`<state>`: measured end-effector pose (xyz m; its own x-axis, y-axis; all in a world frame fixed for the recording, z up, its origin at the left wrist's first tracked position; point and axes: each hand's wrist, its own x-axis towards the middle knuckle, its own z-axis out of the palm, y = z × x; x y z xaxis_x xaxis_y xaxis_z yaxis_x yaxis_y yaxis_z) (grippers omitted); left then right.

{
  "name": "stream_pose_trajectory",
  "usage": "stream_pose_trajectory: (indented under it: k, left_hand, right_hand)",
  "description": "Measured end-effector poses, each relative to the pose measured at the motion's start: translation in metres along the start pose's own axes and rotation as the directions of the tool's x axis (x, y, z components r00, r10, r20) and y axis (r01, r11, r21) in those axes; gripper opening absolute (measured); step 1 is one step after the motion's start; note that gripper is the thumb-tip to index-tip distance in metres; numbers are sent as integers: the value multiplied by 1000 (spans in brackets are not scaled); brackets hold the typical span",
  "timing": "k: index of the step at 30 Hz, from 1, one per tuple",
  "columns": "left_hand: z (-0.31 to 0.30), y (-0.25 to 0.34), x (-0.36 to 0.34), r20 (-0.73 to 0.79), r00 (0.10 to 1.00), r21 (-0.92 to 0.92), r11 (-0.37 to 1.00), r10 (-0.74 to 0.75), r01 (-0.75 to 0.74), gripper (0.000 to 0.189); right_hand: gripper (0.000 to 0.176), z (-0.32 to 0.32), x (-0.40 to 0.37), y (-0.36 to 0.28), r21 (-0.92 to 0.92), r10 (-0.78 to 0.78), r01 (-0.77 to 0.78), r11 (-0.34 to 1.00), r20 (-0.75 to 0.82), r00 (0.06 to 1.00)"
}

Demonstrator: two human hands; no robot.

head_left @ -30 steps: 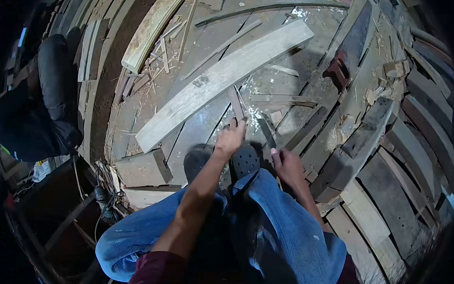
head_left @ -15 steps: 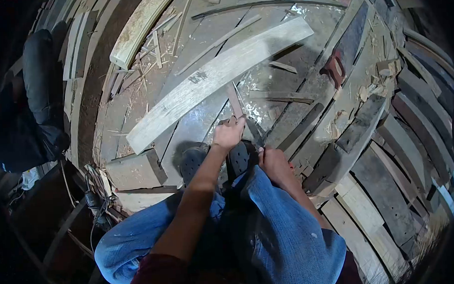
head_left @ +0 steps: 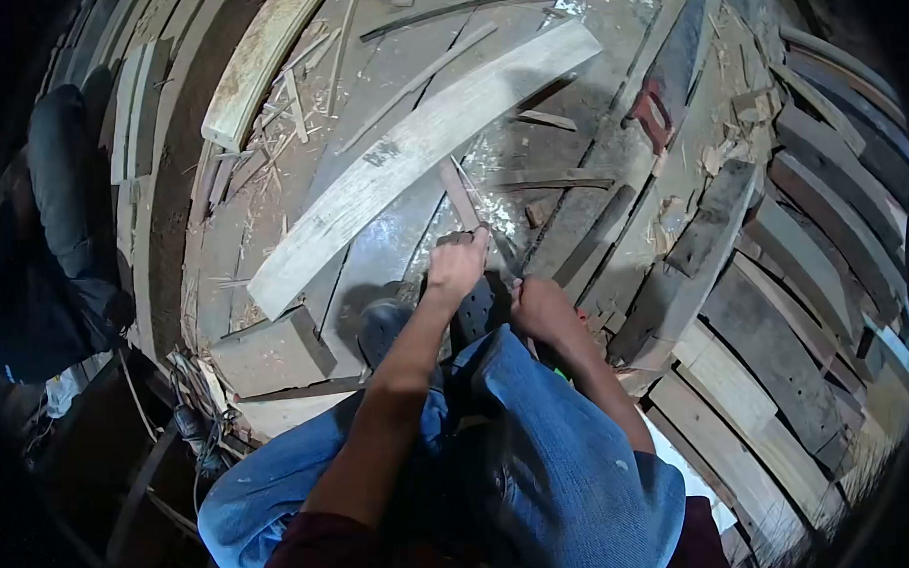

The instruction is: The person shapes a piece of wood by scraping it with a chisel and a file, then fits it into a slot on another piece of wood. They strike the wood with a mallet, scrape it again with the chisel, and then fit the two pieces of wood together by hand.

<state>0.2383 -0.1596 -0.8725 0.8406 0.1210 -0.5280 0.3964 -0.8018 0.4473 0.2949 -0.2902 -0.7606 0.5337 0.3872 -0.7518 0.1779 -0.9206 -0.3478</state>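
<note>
My left hand (head_left: 458,264) is closed around the near end of a flat, pinkish-brown wooden strip (head_left: 457,192), which points away from me over the floor. My right hand (head_left: 543,309), to the right and a little nearer my knee, is closed on what looks like a long-bladed knife (head_left: 508,250). Its grey blade lies close along the strip's right side; whether they touch cannot be made out. The knife's handle is hidden in my fist. Just beyond both hands lies a broad, pale curved board (head_left: 420,160) with dark marks on its face. My shoes are under my hands.
A red-handled handsaw (head_left: 654,122) lies at the right. Heavy wooden block (head_left: 277,355) and tangled cables (head_left: 201,418) are at the left. Curved timbers (head_left: 778,373) are stacked along the right side. Wood shavings (head_left: 268,160) litter the floor. Another person's leg (head_left: 66,187) shows at far left.
The view has shifted slightly, so the boards and saw sit a little further left. Both hands keep their grips, and the right hand has moved slightly in relation to the strip.
</note>
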Motion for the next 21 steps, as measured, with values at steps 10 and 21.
stream_pose_trajectory:
  k: [10, 21]
  left_hand:
    - [4, -1, 4, -40, 999, 84, 996, 32, -28, 17]
    - [12, -7, 9, 7, 998, 196, 978, 66, -66, 24]
  right_hand:
    - [35, 7, 1, 3, 66, -42, 42, 997, -12, 999]
    - [27, 5, 5, -19, -94, -56, 59, 994, 31, 998]
